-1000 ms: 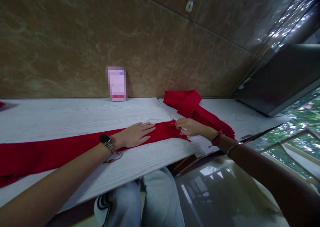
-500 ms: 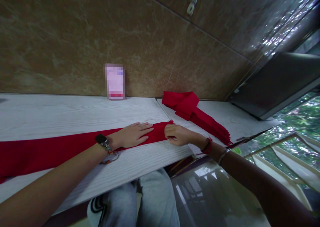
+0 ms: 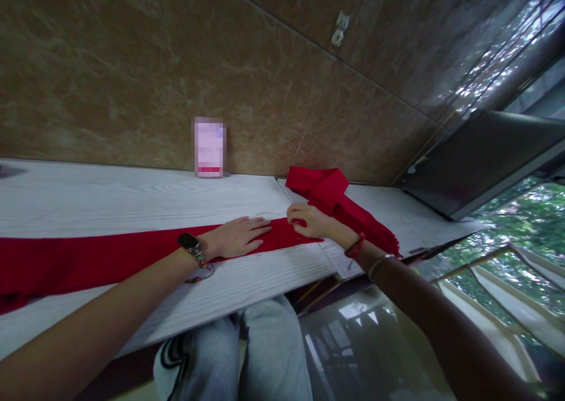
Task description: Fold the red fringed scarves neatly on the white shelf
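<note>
A long red scarf point(image 3: 110, 259) stretches from the left edge of the view to the middle of the white table. My left hand point(image 3: 238, 236) lies flat on it near its right end, palm down, fingers stretched out. My right hand point(image 3: 309, 219) is curled at the far corner of that same end, fingertips pressed together at the cloth's edge; the bit of cloth between them is hidden. Beyond the right hand lies a second red scarf point(image 3: 318, 183), folded over itself, with a fringed end towards the right.
The white table point(image 3: 110, 195) runs along a brown marbled wall point(image 3: 176, 65). A blurred pink, phone-sized item point(image 3: 210, 148) leans upright against the wall. At the right stands a dark panel-like object point(image 3: 481, 159). My knees point(image 3: 273, 342) are under the table's front edge.
My right hand has moved from the middle of the scarf's end to its far corner. The end's near corner now shows, reaching right. My left hand has stayed flat in place.
</note>
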